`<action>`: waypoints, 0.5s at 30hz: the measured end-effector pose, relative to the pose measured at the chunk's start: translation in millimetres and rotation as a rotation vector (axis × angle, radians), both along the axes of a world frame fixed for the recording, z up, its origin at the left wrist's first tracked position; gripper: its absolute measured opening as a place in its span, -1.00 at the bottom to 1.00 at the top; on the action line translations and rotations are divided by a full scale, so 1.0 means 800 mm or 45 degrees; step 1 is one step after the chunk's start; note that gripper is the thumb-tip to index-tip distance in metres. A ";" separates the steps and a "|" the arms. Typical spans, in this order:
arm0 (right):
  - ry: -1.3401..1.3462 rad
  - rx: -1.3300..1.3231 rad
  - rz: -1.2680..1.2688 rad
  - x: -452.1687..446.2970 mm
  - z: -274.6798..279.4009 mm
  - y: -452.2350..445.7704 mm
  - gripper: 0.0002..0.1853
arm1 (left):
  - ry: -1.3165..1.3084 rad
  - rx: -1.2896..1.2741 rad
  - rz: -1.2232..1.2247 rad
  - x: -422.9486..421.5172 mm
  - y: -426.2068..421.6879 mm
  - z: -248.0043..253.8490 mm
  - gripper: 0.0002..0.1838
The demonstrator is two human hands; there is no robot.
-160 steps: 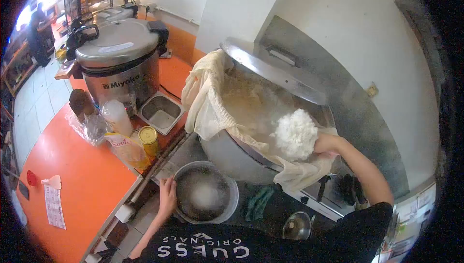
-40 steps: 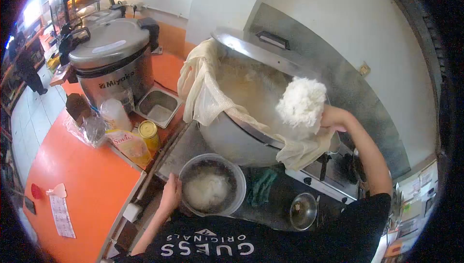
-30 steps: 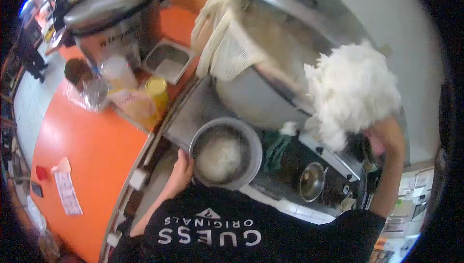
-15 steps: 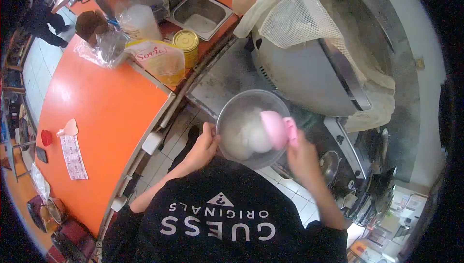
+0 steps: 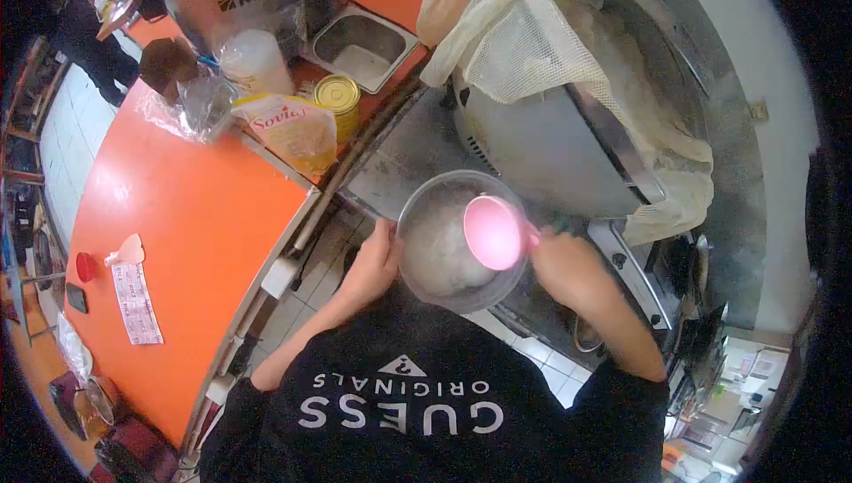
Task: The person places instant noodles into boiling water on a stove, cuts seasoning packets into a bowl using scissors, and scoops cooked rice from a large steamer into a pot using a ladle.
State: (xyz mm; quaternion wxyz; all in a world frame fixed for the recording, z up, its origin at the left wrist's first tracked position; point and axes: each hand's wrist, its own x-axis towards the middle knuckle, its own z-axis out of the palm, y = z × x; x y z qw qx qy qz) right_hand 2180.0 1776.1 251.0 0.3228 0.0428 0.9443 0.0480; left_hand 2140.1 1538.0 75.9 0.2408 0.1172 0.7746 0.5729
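A pink scoop (image 5: 494,233) hangs over the clear round bowl (image 5: 417,190), its cup showing no rice inside. My right hand (image 5: 564,266) is closed around the scoop's handle at the bowl's right side. White rice (image 5: 435,257) lies in the bowl. At the bowl's left rim, my left hand (image 5: 377,257) grips the edge with its fingers pressed together. Beyond the bowl stands a large metal pot (image 5: 550,155), with a cream mesh cloth (image 5: 537,44) draped over its rim.
An orange counter (image 5: 195,217) on the left bears a yellow can (image 5: 337,103), a Sovia pouch (image 5: 293,133), a metal tray (image 5: 364,48) and a Miyako cooker (image 5: 248,8). A stove (image 5: 635,270) is at the right. A person (image 5: 93,44) stands far back left.
My right hand has come down from above the pot to the bowl, and the heap of rice has left the scoop. The view has tilted down, and the scoop has since turned cup-up.
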 end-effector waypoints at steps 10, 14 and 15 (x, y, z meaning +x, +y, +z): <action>0.737 0.047 -0.513 0.036 0.227 0.092 -0.64 | 0.228 -0.142 -0.020 -0.059 0.024 0.005 -0.78; 0.802 0.245 -0.232 -0.023 0.176 0.184 -0.62 | 0.111 -0.129 0.126 -0.043 0.030 -0.011 -0.79; 0.962 0.081 -0.066 -0.039 0.160 0.180 -0.67 | 0.252 -0.126 0.166 -0.039 0.033 -0.020 -0.79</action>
